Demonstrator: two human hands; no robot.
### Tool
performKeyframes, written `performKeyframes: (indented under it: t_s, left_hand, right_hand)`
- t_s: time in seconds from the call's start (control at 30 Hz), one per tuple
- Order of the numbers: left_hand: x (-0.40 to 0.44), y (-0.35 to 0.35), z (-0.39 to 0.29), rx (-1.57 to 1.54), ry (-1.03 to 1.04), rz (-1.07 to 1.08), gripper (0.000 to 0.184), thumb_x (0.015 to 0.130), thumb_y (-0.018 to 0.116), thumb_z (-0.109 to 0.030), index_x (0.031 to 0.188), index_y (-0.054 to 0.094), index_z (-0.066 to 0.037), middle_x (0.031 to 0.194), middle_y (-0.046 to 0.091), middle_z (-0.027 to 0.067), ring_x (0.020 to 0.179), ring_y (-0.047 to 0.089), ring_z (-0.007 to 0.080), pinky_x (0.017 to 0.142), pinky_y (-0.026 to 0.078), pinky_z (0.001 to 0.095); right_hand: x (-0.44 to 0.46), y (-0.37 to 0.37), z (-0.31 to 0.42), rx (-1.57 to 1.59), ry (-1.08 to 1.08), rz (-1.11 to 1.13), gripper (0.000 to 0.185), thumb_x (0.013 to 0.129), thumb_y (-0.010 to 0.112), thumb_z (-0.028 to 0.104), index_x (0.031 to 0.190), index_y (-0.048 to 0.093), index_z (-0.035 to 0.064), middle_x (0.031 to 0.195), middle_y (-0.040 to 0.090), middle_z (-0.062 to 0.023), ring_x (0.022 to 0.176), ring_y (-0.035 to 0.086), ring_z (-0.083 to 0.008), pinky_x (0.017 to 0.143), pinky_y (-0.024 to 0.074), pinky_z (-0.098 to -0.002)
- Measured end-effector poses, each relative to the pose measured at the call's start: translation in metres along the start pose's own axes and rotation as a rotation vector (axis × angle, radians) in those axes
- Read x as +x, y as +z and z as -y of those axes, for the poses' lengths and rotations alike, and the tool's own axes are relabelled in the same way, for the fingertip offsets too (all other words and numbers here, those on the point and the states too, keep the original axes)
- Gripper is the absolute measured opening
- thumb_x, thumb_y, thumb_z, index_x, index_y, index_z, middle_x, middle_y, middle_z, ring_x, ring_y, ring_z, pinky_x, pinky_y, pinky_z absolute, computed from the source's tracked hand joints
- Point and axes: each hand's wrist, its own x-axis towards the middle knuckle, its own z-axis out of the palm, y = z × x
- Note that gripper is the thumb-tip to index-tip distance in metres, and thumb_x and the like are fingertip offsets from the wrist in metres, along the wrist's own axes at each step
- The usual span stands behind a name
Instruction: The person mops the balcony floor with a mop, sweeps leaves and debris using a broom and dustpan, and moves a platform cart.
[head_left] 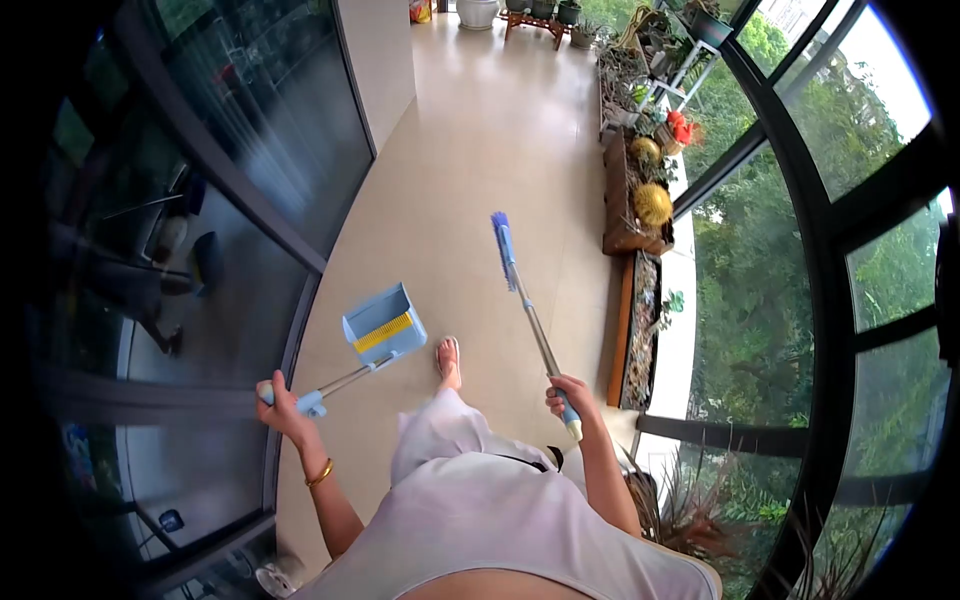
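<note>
The dustpan [402, 342] is over the pale tiled floor [470, 130], towards its edge along the dark glass doors [240, 240], its open pan pointing away from the body. The left hand [284, 408] is closed around the far end of its handle. The pan looks like thin, stiff plastic, so it should be light, but with its bulk out at the end of a slim metal tube [347, 381] it will probably tip or swing if held loosely. The blue grip is the sound place to take hold; the yellow comb teeth [383, 332] look springy and make a poor hold.

The broom [541, 335] is over the floor on the side nearer the planters [630, 200]. The right hand [572, 396] is wrapped around its blue grip, just short of the pale end cap [575, 431]. It too seems light and rigid along the tube, with only the blue bristles [500, 222] likely to bend. Smooth metal could turn in damp fingers, so the grip is the better hold.

The left fingers hide part of the dustpan's handle, and its underside is out of sight. Whether the bristles touch the floor I cannot tell. One sandalled foot [448, 358] shows; the other is not visible beneath the clothing [480, 510]. The corners of the view are black.
</note>
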Motion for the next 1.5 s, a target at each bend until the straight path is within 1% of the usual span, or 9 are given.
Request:
performKeyframes:
  t_s: [0.2, 0.37, 0.53, 0.73, 0.87, 1.13, 1.2, 1.33, 1.5]
  left_hand:
    - [0.07, 0.21, -0.018, 0.085, -0.046, 0.143, 0.03, 0.078, 0.06, -0.017, 0.058, 0.038, -0.009, 0.048, 0.031, -0.004, 0.042, 0.029, 0.0047, 0.04, 0.022, 0.0239]
    - [0.105, 0.354, -0.018, 0.127, -0.006, 0.237, 0.03, 0.078, 0.06, -0.016, 0.059, 0.039, -0.007, 0.05, 0.033, -0.0038, 0.043, 0.03, 0.0055, 0.04, 0.023, 0.025]
    - [0.15, 0.506, -0.005, 0.065, -0.052, 0.212, 0.029, 0.077, 0.06, -0.013, 0.06, 0.038, -0.008, 0.052, 0.032, -0.0046, 0.043, 0.028, 0.0048, 0.04, 0.021, 0.0245]
    - [0.204, 0.688, -0.006, 0.06, -0.029, 0.092, 0.029, 0.078, 0.06, -0.014, 0.06, 0.038, -0.008, 0.05, 0.031, -0.0044, 0.043, 0.028, 0.0048, 0.04, 0.021, 0.0243]
    - [0.231, 0.813, 0.005, 0.043, -0.056, 0.138, 0.028, 0.077, 0.061, -0.015, 0.06, 0.041, -0.007, 0.05, 0.034, -0.0039, 0.043, 0.03, 0.0051, 0.041, 0.022, 0.0237]
    - [0.306, 1.103, 0.05, 0.087, -0.072, 0.177, 0.026, 0.074, 0.061, -0.012, 0.06, 0.04, -0.006, 0.051, 0.035, -0.0029, 0.042, 0.031, 0.0059, 0.039, 0.025, 0.0241]
    - [0.317, 1.167, 0.051, 0.144, 0.003, 0.219, 0.027, 0.074, 0.061, -0.012, 0.058, 0.039, -0.006, 0.05, 0.034, -0.0028, 0.041, 0.03, 0.0058, 0.039, 0.024, 0.0244]
    - [0.348, 1.298, 0.05, 0.161, 0.062, 0.261, 0.03, 0.074, 0.061, -0.009, 0.057, 0.037, -0.006, 0.049, 0.033, -0.0034, 0.041, 0.03, 0.0056, 0.038, 0.024, 0.0242]
    - [0.38, 1.45, 0.062, 0.127, 0.012, 0.255, 0.03, 0.074, 0.061, -0.009, 0.056, 0.036, -0.007, 0.05, 0.034, -0.0036, 0.041, 0.03, 0.0054, 0.037, 0.024, 0.0234]
  right_hand:
    - [0.069, 0.026, 0.132, 0.32, 0.049, 0.018, 0.009, 0.083, 0.05, 0.008, 0.08, 0.041, 0.0068, 0.063, 0.043, -0.0059, 0.047, 0.039, -0.0081, 0.034, 0.0313, -0.0169]
    - [0.137, 0.038, 0.202, 0.118, -0.057, -0.139, 0.011, 0.082, 0.051, 0.008, 0.081, 0.04, 0.0055, 0.063, 0.045, -0.0075, 0.045, 0.039, -0.0103, 0.034, 0.032, -0.0199]
    - [0.249, 0.071, 0.319, -0.189, -0.107, -0.339, 0.008, 0.078, 0.051, 0.005, 0.077, 0.043, 0.0024, 0.06, 0.046, -0.0083, 0.043, 0.043, -0.0125, 0.034, 0.0354, -0.0239]
    - [0.365, 0.105, 0.502, -0.187, -0.055, -0.246, 0.015, 0.076, 0.053, 0.005, 0.084, 0.04, 0.001, 0.06, 0.046, -0.0087, 0.043, 0.045, -0.0138, 0.034, 0.0374, -0.0256]
    - [0.432, 0.144, 0.616, -0.181, -0.047, -0.147, 0.01, 0.079, 0.052, 0.005, 0.082, 0.044, 0.0015, 0.061, 0.046, -0.0072, 0.044, 0.044, -0.0127, 0.035, 0.0356, -0.0243]
    - [0.585, 0.238, 0.831, -0.265, -0.09, -0.124, 0.006, 0.081, 0.051, 0.007, 0.079, 0.046, 0.0042, 0.06, 0.046, -0.0057, 0.044, 0.042, -0.0104, 0.036, 0.0325, -0.0222]
    - [0.615, 0.244, 0.876, -0.215, -0.071, -0.068, 0.007, 0.081, 0.051, 0.006, 0.08, 0.045, 0.0039, 0.061, 0.046, -0.0052, 0.044, 0.042, -0.0104, 0.036, 0.0324, -0.0221]
    - [0.674, 0.269, 0.969, -0.27, -0.091, -0.105, 0.008, 0.081, 0.052, 0.006, 0.082, 0.045, 0.0043, 0.06, 0.047, -0.0048, 0.045, 0.043, -0.0104, 0.036, 0.0336, -0.0222]
    - [0.79, 0.276, 1.085, -0.345, -0.076, -0.156, 0.008, 0.079, 0.053, 0.005, 0.081, 0.045, 0.0043, 0.06, 0.048, -0.0051, 0.043, 0.044, -0.0112, 0.035, 0.0355, -0.0235]
